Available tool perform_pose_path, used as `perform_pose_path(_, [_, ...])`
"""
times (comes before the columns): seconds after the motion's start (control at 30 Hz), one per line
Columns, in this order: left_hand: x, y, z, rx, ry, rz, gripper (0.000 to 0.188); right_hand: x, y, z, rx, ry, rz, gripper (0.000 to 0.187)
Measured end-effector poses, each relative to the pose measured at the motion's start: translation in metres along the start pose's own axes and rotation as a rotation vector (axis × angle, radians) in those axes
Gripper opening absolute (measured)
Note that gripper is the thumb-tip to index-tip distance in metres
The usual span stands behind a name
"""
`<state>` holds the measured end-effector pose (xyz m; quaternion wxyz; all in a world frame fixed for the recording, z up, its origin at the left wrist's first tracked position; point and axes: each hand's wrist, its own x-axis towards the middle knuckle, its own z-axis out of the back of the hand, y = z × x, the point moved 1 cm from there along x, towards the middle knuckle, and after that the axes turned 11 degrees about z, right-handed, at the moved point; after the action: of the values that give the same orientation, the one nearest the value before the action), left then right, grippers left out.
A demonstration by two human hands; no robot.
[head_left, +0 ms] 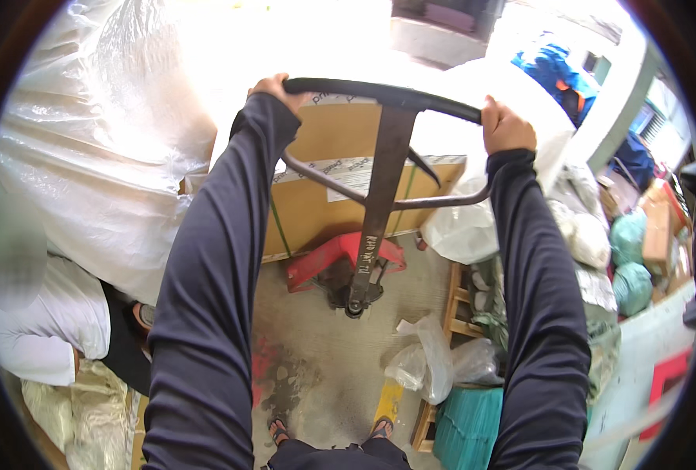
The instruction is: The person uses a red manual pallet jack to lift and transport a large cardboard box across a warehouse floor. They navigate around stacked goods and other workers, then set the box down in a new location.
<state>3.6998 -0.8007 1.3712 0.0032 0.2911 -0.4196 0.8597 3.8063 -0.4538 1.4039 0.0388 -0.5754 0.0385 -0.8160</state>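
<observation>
The left hand (279, 92) and right hand (509, 129) grasp the black handle (391, 95) at upper centre, curled fingertips hidden; glare partly washes out the plastic-wrapped load (89, 164), upper left.

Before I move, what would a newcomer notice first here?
Likely the dark pallet-jack handle at upper centre, gripped near its ends by left hand and right hand. Below, the red jack base sits by a brown carton's lower edge. At lower left is a person in a white top.

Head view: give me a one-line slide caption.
Left hand and right hand grip the black handle of a red pallet jack before a cardboard box.
</observation>
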Motion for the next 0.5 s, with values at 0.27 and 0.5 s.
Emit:
perform_pose_path(0.27, [0.041,0.016,-0.09,0.313,-0.335,-0.076,0.036,0.032,-0.076,-0.146,0.108,0.049,0.2,0.06])
perform_pose_path(0.5, [0.055,0.021,-0.14,0.271,-0.401,-0.088,0.037,0.016,-0.081,-0.202,0.198,0.03,0.154,0.057])
